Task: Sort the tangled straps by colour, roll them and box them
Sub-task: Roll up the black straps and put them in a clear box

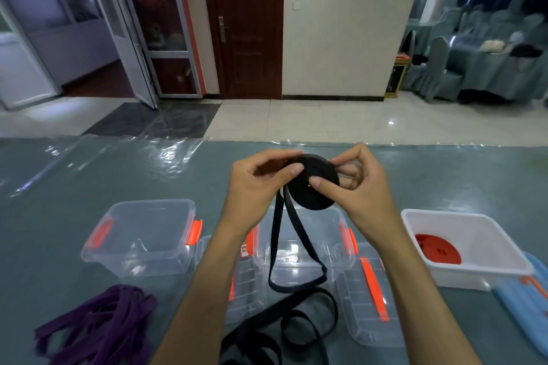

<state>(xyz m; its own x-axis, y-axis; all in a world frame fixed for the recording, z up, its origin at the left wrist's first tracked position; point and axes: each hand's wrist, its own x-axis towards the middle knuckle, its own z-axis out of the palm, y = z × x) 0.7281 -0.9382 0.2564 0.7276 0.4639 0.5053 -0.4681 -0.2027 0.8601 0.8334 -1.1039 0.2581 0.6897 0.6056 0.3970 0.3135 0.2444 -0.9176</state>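
Observation:
Both my hands hold a black strap roll (314, 195) up over the table. My right hand (360, 187) grips the roll, thumb on its flat face and fingers behind its right edge. My left hand (258, 181) pinches the strap at the roll's upper left rim. The loose black strap (296, 299) hangs down from the roll and piles on the table near me. A heap of purple strap (98, 326) lies at the lower left. A rolled red strap (437, 249) sits in the white box (474, 270) on the right.
A clear box with orange clips (142, 240) stands left of my arms. Another clear box (299, 246) sits below the roll, with clear lids (370, 320) beside it. A blue lid (522, 305) lies at the far right. The table has a grey-green cover under plastic film.

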